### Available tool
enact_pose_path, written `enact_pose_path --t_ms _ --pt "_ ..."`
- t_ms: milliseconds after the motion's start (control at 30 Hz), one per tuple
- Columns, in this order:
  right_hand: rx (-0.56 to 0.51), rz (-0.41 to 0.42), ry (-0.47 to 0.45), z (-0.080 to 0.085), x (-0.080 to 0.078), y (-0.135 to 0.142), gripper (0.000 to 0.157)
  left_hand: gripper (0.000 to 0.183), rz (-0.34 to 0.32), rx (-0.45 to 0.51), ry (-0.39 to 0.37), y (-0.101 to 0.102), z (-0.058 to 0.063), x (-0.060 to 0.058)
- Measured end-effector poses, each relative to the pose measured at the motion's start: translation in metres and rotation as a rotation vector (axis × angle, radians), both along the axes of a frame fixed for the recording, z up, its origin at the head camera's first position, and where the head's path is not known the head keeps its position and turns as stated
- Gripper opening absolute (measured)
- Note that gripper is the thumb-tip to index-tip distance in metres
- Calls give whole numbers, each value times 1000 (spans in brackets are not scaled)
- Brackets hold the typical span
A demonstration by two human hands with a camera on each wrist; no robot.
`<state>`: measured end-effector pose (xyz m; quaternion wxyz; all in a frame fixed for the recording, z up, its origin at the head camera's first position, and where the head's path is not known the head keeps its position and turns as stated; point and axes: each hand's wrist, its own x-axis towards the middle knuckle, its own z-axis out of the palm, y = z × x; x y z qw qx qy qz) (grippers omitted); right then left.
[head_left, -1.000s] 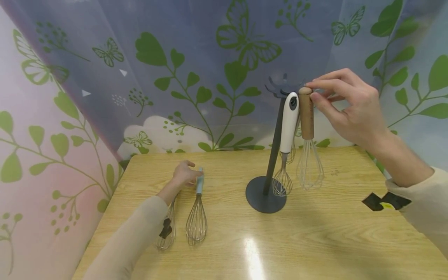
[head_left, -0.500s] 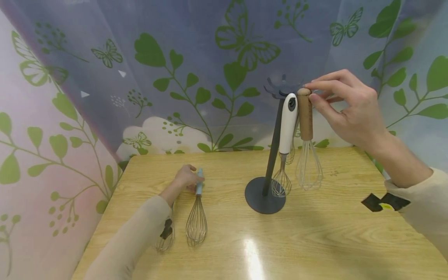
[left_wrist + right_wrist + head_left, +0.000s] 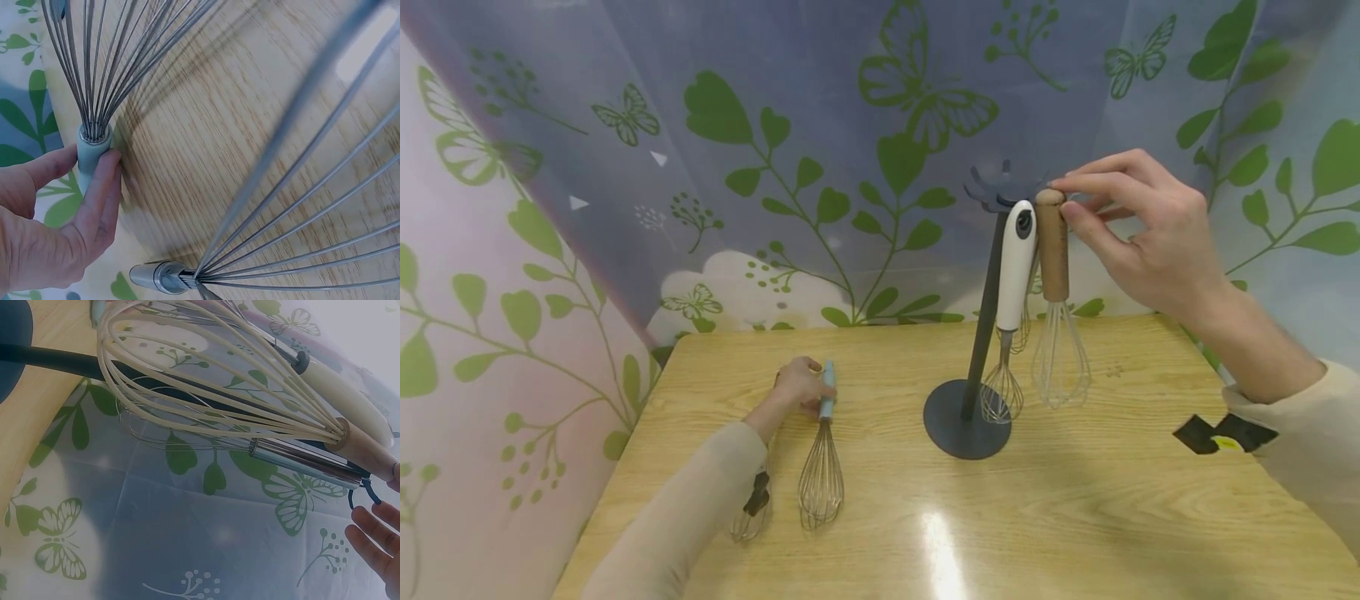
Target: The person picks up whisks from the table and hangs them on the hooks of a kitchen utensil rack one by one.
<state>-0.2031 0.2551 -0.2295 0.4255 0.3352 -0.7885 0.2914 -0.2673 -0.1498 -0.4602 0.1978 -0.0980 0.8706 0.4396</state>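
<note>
On the left of the table, my left hand (image 3: 797, 385) pinches the light blue handle of a wire whisk (image 3: 822, 483); the left wrist view shows thumb and fingers on either side of that handle (image 3: 89, 159). A second whisk (image 3: 751, 523) lies beside it, partly covered by my left sleeve. At the dark stand (image 3: 966, 429), my right hand (image 3: 1157, 225) pinches the top of a wooden-handled whisk (image 3: 1055, 258) with pale wires. Right next to it hangs a white-handled whisk (image 3: 1017, 267). Whether the wooden one bears on a hook is hidden by my fingers.
A metal-handled whisk (image 3: 306, 464) hangs behind the wooden one on the stand, whose upper hooks (image 3: 992, 187) fan outward. The wooden table (image 3: 880, 533) ends at a patterned cloth backdrop (image 3: 820, 108) behind and on the left.
My left hand has come slightly down along the light blue handle, its fingers now lower on it. The right hand and the wooden-handled whisk stay practically in place.
</note>
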Motion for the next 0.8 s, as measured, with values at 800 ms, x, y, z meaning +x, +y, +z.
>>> enact_pose_path --t_ms 800 --pt "-4 4 0 1 1 -1 20 59 7 32 15 2 -7 -1"
